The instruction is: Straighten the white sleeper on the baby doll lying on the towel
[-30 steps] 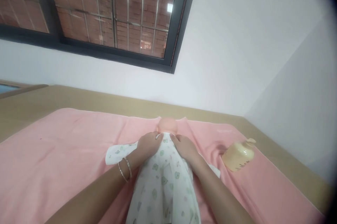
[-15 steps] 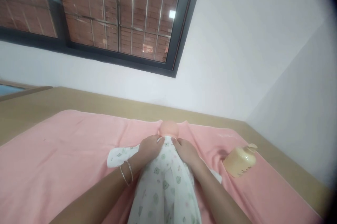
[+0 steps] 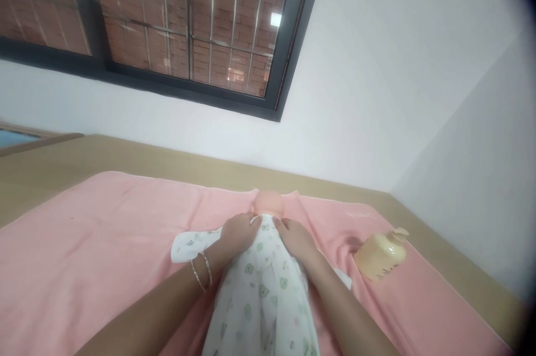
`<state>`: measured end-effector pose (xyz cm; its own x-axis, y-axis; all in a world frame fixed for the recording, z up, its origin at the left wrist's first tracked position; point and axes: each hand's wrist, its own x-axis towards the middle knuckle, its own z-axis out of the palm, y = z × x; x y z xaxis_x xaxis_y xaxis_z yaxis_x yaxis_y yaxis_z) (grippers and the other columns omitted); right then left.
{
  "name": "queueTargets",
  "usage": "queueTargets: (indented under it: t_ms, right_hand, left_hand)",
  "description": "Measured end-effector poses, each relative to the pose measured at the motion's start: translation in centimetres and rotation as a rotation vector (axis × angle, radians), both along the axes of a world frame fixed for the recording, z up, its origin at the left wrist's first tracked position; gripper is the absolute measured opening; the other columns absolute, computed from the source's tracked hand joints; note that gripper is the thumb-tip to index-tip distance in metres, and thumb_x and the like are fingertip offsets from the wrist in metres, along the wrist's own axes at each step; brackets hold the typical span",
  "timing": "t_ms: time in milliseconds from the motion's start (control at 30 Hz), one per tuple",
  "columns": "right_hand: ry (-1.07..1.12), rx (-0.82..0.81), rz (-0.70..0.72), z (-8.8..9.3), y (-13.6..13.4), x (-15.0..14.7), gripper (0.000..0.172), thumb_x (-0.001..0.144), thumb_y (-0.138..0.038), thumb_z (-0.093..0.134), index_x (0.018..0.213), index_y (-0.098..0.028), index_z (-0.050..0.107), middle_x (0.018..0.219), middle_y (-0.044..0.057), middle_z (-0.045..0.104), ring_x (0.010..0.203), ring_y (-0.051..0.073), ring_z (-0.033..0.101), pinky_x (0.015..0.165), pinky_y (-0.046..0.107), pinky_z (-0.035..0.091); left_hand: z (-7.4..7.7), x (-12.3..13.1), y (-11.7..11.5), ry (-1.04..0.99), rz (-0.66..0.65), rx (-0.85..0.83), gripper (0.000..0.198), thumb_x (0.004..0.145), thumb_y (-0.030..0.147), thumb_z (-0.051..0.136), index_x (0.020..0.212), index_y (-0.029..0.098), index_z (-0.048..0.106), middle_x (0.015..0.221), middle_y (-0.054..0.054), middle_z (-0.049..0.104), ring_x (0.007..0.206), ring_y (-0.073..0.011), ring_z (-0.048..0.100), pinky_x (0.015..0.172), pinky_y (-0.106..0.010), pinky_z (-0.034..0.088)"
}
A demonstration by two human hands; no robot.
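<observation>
A baby doll lies on its back on a pink towel (image 3: 84,255), its bare head (image 3: 268,203) pointing away from me. Its body is covered by a white cloth with small green bear prints (image 3: 262,294). My left hand (image 3: 237,233), two thin bangles on its wrist, presses the cloth's upper edge at the doll's left shoulder with fingers curled together. My right hand (image 3: 296,237) presses the same edge on the other side of the neck, fingers together. Both sets of fingertips nearly meet under the doll's chin.
A pale yellow pump bottle (image 3: 380,255) lies on its side on the towel to the right. The towel covers a tan surface (image 3: 50,160) that meets white walls. A barred window (image 3: 167,27) with a brick wall behind it is above.
My hands stay on the cloth at the doll's neck, the fingertips closing in slightly. The view shifts a little; nothing else moves.
</observation>
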<state>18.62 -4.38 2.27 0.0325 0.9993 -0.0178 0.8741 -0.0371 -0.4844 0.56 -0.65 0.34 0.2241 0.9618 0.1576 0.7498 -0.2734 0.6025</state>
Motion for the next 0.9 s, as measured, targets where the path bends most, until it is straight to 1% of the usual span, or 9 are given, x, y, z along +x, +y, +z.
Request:
queueTargets:
  t_ms: [100, 333, 533, 700, 800, 900]
  right_hand:
    - [0.012, 0.001, -0.002, -0.1, 0.0, 0.0, 0.071, 0.09, -0.066, 0.014, 0.093, -0.016, 0.065, 0.093, 0.011, 0.066, 0.083, 0.022, 0.058, 0.066, 0.027, 0.034]
    - [-0.022, 0.0, 0.001, -0.3, 0.2, 0.1, 0.073, 0.09, -0.066, 0.011, 0.093, -0.017, 0.065, 0.095, 0.011, 0.066, 0.084, 0.021, 0.057, 0.067, 0.028, 0.034]
    - [-0.027, 0.017, 0.002, -0.3, 0.2, 0.1, 0.07, 0.091, -0.065, 0.012, 0.089, -0.018, 0.063, 0.091, 0.01, 0.066, 0.083, 0.021, 0.058, 0.064, 0.028, 0.033]
    - [-0.055, 0.044, 0.021, -0.1, 0.0, 0.1, 0.069, 0.092, -0.062, 0.011, 0.086, -0.017, 0.063, 0.088, 0.01, 0.066, 0.079, 0.02, 0.058, 0.063, 0.027, 0.032]
    - [-0.123, 0.086, 0.033, 0.1, -0.3, -0.2, 0.066, 0.095, -0.057, 0.011, 0.086, -0.017, 0.063, 0.087, 0.011, 0.066, 0.077, 0.02, 0.058, 0.061, 0.027, 0.031]
    - [-0.283, 0.21, 0.036, 0.3, -0.9, -1.1, 0.057, 0.097, -0.046, 0.016, 0.086, -0.016, 0.063, 0.082, 0.012, 0.066, 0.074, 0.021, 0.057, 0.061, 0.028, 0.028]
  left_hand:
    - [0.0, -0.1, -0.2, -0.031, -0.004, -0.008, 0.044, 0.09, 0.048, 0.03, 0.077, 0.022, 0.063, 0.081, -0.004, 0.068, 0.074, -0.0209, 0.06, 0.065, -0.03, 0.039]
    - [-0.1, 0.0, 0.0, -0.004, 0.007, -0.013, 0.045, 0.089, 0.047, 0.029, 0.075, 0.022, 0.063, 0.08, -0.004, 0.068, 0.074, -0.0207, 0.059, 0.065, -0.03, 0.038]
    - [-0.2, 0.0, 0.1, 0.006, 0.014, -0.007, 0.045, 0.089, 0.048, 0.03, 0.077, 0.021, 0.064, 0.081, -0.005, 0.067, 0.075, -0.021, 0.059, 0.065, -0.03, 0.038]
    - [-0.1, -0.1, 0.0, -0.013, -0.017, -0.008, 0.048, 0.09, 0.047, 0.026, 0.08, 0.022, 0.065, 0.084, -0.005, 0.068, 0.077, -0.0202, 0.059, 0.066, -0.029, 0.037]
    - [0.0, -0.1, 0.0, 0.001, -0.019, 0.008, 0.048, 0.091, 0.047, 0.025, 0.079, 0.022, 0.064, 0.083, -0.005, 0.068, 0.076, -0.0205, 0.058, 0.066, -0.029, 0.037]
    - [0.0, -0.1, 0.1, 0.003, -0.026, 0.01, 0.049, 0.091, 0.047, 0.025, 0.076, 0.021, 0.063, 0.081, -0.004, 0.067, 0.073, -0.0198, 0.058, 0.063, -0.029, 0.035]
